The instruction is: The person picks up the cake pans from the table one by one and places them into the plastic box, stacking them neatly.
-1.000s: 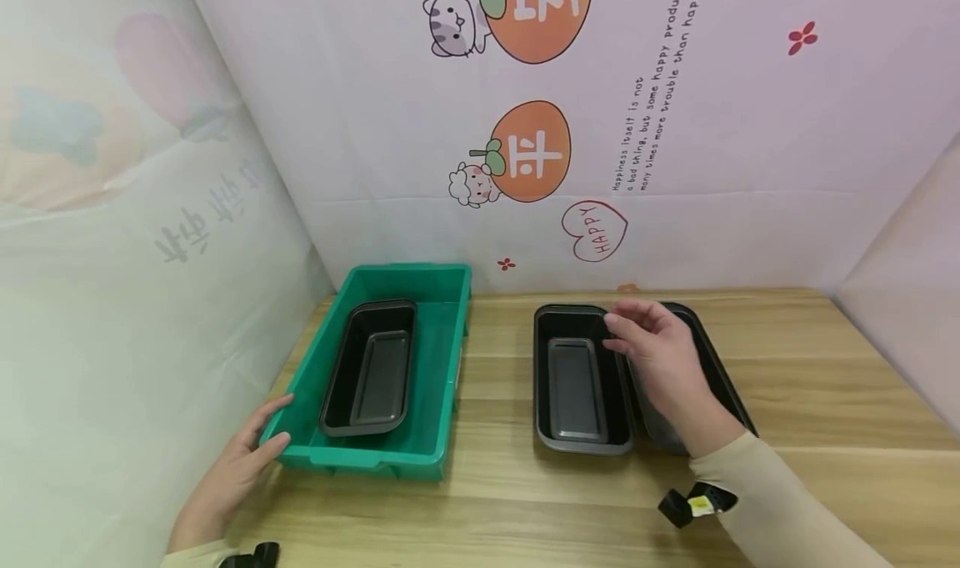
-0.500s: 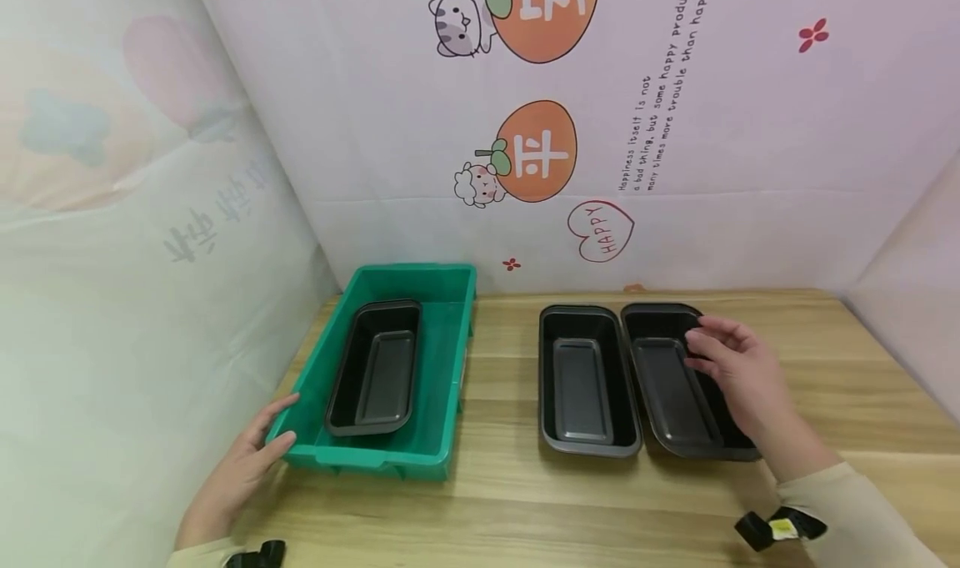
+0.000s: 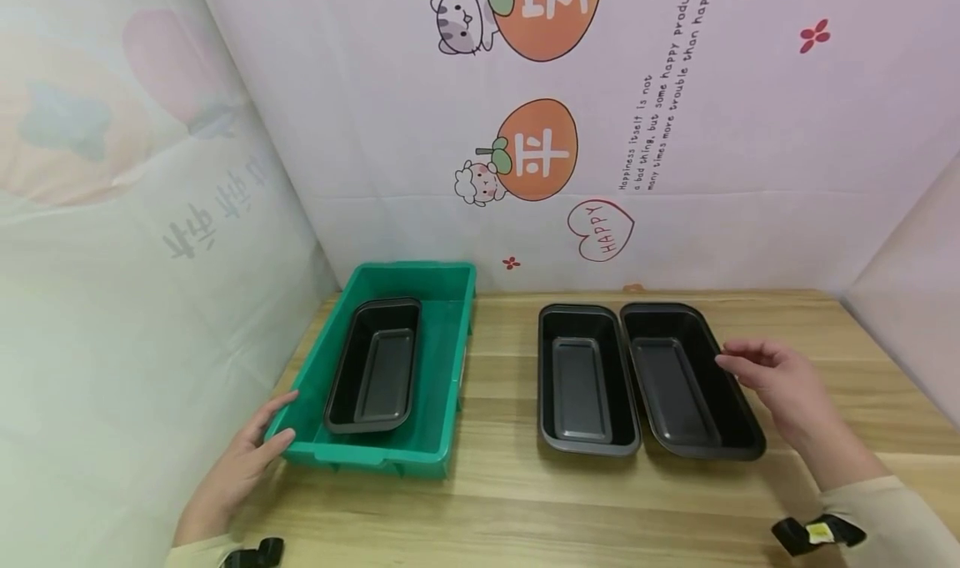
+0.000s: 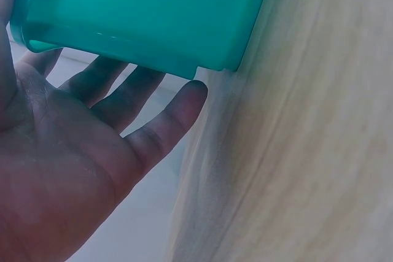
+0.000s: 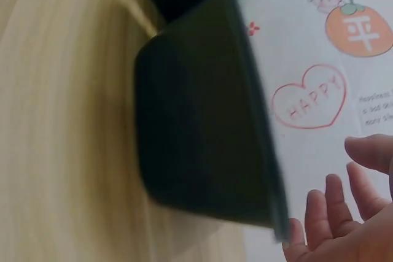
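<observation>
rightmost pan [image 3: 677,394] | long axis away, slightly left | left hand [image 3: 234,478], right hand [image 3: 789,391]: fingers loosely parted

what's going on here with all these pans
A person has their left hand at the near left corner of a green tray with one dark pan inside. To its right on the wooden table, a middle pan and a rightmost pan stand side by side. The right hand is beside the rightmost pan's outer rim, not gripping it; whether a fingertip touches it is hard to tell.

A printed pale backdrop [image 3: 720,226] rises behind the wood-grain table [image 3: 525,501].
</observation>
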The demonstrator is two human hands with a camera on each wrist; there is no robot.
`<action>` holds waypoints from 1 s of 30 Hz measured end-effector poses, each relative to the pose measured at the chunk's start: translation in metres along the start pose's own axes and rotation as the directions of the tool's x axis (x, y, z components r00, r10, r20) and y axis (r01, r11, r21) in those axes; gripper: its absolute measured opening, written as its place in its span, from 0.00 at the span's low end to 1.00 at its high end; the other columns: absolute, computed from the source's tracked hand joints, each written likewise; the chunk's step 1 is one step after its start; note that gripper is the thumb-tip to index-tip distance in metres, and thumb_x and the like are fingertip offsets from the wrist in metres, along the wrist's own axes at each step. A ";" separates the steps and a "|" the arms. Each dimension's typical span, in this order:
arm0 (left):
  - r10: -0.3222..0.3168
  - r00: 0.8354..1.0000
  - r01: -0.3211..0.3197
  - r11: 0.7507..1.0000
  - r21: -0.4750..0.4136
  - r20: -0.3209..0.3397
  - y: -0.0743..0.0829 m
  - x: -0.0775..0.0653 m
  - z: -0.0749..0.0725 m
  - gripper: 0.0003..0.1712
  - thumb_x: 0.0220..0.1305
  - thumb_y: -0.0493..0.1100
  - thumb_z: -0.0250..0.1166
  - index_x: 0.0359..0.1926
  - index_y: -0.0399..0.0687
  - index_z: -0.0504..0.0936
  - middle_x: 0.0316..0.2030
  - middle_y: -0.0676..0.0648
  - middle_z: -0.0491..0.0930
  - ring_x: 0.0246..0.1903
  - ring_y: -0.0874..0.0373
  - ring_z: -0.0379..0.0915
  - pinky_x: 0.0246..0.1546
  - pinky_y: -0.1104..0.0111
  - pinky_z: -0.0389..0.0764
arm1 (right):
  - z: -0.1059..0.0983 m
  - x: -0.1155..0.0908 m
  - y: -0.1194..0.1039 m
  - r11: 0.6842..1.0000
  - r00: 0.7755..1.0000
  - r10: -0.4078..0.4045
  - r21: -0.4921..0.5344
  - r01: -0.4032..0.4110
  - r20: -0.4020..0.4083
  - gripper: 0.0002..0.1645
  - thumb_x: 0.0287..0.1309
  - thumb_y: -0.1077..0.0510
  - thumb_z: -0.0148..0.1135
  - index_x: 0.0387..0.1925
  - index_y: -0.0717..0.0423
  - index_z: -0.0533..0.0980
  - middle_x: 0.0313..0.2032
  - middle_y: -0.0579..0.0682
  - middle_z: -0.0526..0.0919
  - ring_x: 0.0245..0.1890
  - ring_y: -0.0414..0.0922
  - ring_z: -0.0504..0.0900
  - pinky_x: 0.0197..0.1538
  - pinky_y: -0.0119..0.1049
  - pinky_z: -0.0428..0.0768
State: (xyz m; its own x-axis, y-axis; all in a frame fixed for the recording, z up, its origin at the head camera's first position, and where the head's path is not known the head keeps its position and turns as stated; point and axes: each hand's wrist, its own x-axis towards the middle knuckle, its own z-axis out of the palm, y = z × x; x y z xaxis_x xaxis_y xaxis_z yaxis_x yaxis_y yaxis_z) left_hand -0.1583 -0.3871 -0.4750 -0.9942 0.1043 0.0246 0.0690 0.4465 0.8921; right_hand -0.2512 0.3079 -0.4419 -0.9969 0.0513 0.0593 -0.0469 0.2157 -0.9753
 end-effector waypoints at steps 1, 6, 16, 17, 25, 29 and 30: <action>-0.001 1.000 0.001 1.000 -0.001 0.000 0.000 0.000 0.000 0.32 0.76 0.40 0.52 0.76 0.50 0.54 0.75 0.35 0.42 0.70 0.32 0.31 0.59 0.28 0.42 | -0.001 0.000 0.002 0.999 1.000 0.006 -0.053 -0.006 0.006 0.10 0.63 0.56 0.66 0.45 0.49 0.79 0.37 0.32 0.79 0.37 0.29 0.77 0.39 0.22 0.77; 0.005 1.000 -0.005 1.000 -0.017 0.006 -0.001 0.001 0.002 0.32 0.76 0.40 0.52 0.76 0.49 0.53 0.75 0.34 0.41 0.70 0.32 0.30 0.60 0.30 0.42 | -0.006 0.002 0.013 0.989 0.999 0.032 -0.146 -0.030 0.013 0.15 0.63 0.53 0.66 0.49 0.51 0.76 0.40 0.31 0.78 0.38 0.27 0.76 0.40 0.23 0.78; -0.010 1.000 0.010 1.000 -0.026 0.007 -0.001 0.001 0.001 0.32 0.76 0.40 0.51 0.76 0.49 0.53 0.75 0.35 0.40 0.71 0.33 0.29 0.61 0.30 0.42 | -0.012 0.005 0.033 0.981 0.995 0.082 -0.180 -0.072 0.049 0.20 0.64 0.53 0.65 0.55 0.56 0.75 0.40 0.27 0.77 0.38 0.27 0.74 0.37 0.26 0.78; -0.012 1.000 0.012 1.000 -0.025 0.006 -0.001 0.001 0.001 0.32 0.76 0.41 0.52 0.76 0.50 0.53 0.75 0.35 0.40 0.71 0.32 0.29 0.60 0.29 0.41 | -0.013 0.004 0.034 0.980 0.994 0.090 -0.184 -0.079 0.054 0.19 0.64 0.53 0.65 0.54 0.55 0.76 0.40 0.27 0.77 0.37 0.28 0.74 0.37 0.27 0.77; -0.021 1.000 0.021 1.000 -0.019 0.011 0.000 0.002 0.001 0.32 0.76 0.42 0.52 0.76 0.50 0.53 0.75 0.34 0.39 0.71 0.30 0.25 0.58 0.27 0.39 | -0.012 0.003 0.045 0.964 0.994 0.088 -0.255 -0.070 0.059 0.30 0.65 0.52 0.64 0.60 0.68 0.71 0.42 0.26 0.73 0.39 0.24 0.71 0.37 0.23 0.76; -0.024 1.000 0.024 1.000 -0.015 0.008 -0.001 0.001 0.001 0.32 0.76 0.42 0.52 0.76 0.50 0.53 0.75 0.35 0.39 0.71 0.30 0.25 0.58 0.27 0.39 | -0.008 0.006 0.049 0.961 0.995 0.091 -0.267 -0.076 0.042 0.30 0.65 0.52 0.64 0.61 0.68 0.71 0.43 0.30 0.74 0.41 0.23 0.71 0.39 0.21 0.75; -0.026 1.000 0.026 1.000 -0.013 0.007 -0.001 0.001 0.001 0.33 0.76 0.42 0.52 0.76 0.50 0.53 0.75 0.35 0.39 0.71 0.30 0.26 0.58 0.27 0.39 | -0.007 0.006 0.049 0.960 0.995 0.089 -0.270 -0.076 0.037 0.30 0.65 0.52 0.64 0.61 0.68 0.71 0.43 0.30 0.74 0.40 0.23 0.71 0.39 0.21 0.74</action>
State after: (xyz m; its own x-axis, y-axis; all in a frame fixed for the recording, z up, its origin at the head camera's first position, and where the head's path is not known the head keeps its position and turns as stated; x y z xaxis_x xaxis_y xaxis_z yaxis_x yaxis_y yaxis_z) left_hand -0.1595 -0.3869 -0.4761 -0.9951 0.0991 -0.0016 0.0421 0.4371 0.8984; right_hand -0.2589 0.3259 -0.4881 -0.9988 0.0339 -0.0359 0.0475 0.4660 -0.8835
